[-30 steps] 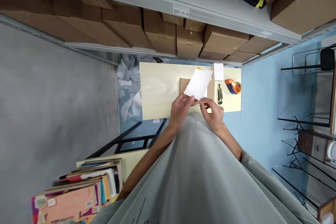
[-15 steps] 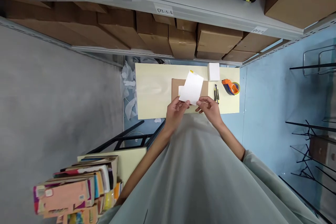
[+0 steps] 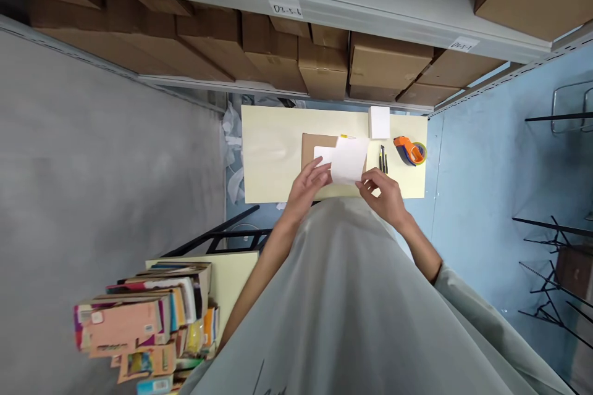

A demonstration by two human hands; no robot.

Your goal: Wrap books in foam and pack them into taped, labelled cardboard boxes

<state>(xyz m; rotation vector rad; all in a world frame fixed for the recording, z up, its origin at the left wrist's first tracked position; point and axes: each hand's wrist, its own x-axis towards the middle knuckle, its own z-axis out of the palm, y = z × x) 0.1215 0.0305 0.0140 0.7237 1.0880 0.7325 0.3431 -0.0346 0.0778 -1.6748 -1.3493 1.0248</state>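
Observation:
A white sheet of paper (image 3: 349, 162) with a yellow mark at its top edge is tilted above a flat brown cardboard piece (image 3: 312, 142). My right hand (image 3: 383, 194) pinches the sheet at its lower right corner. At the sheet's left side is my left hand (image 3: 306, 188), fingers apart and stretched out; whether its fingertips touch the paper I cannot tell. Another white piece (image 3: 323, 153) lies on the cardboard, partly covered by the sheet and my left fingers.
On the cream table (image 3: 271, 154) are a white stack (image 3: 379, 123), dark box cutters (image 3: 383, 160) and an orange tape dispenser (image 3: 407, 151). A shelf (image 3: 338, 12) with cardboard boxes (image 3: 389, 62) overhangs the back. Books (image 3: 125, 324) are piled at lower left.
The sheet has shifted right and turned more upright, with my right hand still at its corner. My left hand has loosened from its lower left corner, its fingers spreading.

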